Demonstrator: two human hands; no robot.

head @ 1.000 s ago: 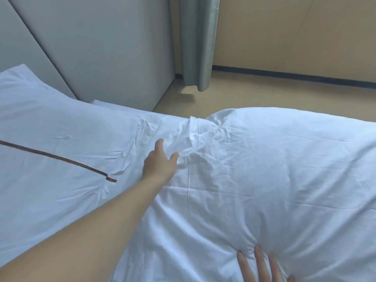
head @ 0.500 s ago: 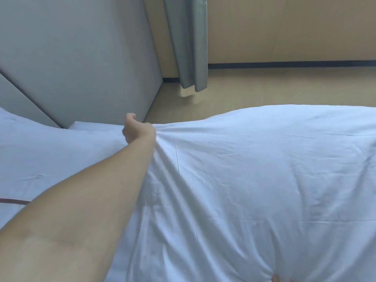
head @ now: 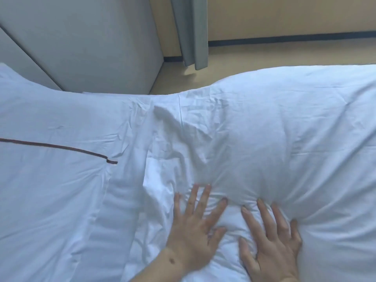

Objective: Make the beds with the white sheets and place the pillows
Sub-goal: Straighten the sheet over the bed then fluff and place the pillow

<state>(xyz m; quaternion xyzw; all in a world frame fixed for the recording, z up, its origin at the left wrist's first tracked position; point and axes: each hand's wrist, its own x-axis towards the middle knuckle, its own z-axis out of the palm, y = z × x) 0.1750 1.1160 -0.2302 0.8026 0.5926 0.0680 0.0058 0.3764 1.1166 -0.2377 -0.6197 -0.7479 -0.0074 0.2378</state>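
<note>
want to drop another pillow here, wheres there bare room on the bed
Free: the flat stretch of the striped pillow on the left, below its brown stripe and left of the rumpled seam. Crowded: the middle and right, where the plump pillow bulges and the left hand and right hand press flat. Beyond the far edge there is only floor.

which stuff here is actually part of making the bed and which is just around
Part of the job:
- plain white pillow, pressed down by both hands
- left hand, flat, fingers spread
- right hand, flat, fingers spread
- pillow with brown stripe, lying to the left

Just around:
- grey padded headboard
- grey curtain
- beige floor
</note>
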